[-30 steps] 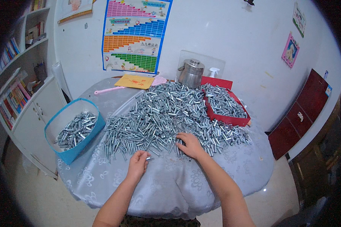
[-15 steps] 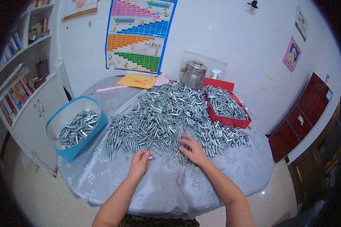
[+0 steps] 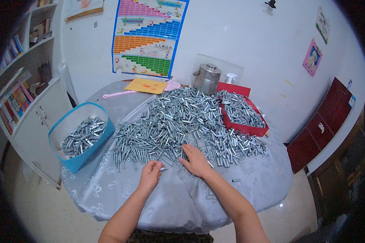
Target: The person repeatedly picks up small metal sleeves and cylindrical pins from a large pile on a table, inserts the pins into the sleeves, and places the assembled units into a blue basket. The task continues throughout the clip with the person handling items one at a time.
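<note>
A wide heap of silver metal sleeves and thin bolts [image 3: 178, 117] spreads across the table. My left hand [image 3: 151, 174] is at its near edge, thumb and fingers pinched on a small silver metal sleeve [image 3: 163, 168] that pokes out to the right. My right hand [image 3: 196, 161] reaches into the near edge of the heap, a short way to the right of the left one. Its thumb and fingers are apart over the pieces, and its fingertips partly blend into them. A lone sleeve [image 3: 236, 180] lies on the cloth to the right of my right forearm.
A blue-rimmed fabric bin [image 3: 74, 164] of metal pieces stands on the left. At the back right is a red box [image 3: 247, 130], also filled. Behind the heap are a steel pot [image 3: 207, 79], a yellow envelope [image 3: 146, 86] and a pink-handled item [image 3: 119, 94]. Patterned grey cloth [image 3: 170, 206] covers the table.
My right hand has shifted left along the near edge of the heap, closer to my left hand. The left hand stays nearly in place, still pinching the sleeve. The lone sleeve shows more fully.
</note>
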### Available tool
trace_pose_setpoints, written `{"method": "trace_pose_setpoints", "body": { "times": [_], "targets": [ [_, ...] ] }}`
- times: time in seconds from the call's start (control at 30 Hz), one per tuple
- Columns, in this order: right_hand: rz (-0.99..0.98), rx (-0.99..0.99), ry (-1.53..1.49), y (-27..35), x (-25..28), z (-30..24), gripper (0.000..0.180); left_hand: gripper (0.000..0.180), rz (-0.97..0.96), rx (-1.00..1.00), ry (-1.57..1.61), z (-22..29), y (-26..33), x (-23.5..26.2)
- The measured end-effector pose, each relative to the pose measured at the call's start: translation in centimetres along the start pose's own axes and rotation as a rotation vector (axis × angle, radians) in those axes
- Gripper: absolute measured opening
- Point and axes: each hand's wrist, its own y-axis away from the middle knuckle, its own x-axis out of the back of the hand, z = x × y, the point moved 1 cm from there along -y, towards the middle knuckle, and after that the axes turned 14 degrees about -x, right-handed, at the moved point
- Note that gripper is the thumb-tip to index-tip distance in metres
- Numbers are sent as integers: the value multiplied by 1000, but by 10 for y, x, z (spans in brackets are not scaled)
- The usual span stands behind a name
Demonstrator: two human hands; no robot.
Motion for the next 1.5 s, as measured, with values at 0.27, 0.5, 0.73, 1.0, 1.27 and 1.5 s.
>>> {"method": "trace_pose_setpoints", "body": {
  "times": [0.27,0.5,0.73,1.0,1.27,1.5],
  "targets": [
    [-142,99,80,31,23,-4,43,17,27,55,26,7,2,-1],
    [32,-131,121,50,50,63,37,17,31,16,31,-2,0,-2],
    [167,-213,126,53,64,106,32,16,22,54,54,5,1,-2],
    [-14,-176,205,98,84,57,47,16,14,42,38,4,1,-5],
    [150,-254,285,89,79,85,41,17,10,56,-19,6,1,-6],
    [12,-158,-13,48,38,16,49,17,-18,28,-20,3,1,-4]
  ]
}}
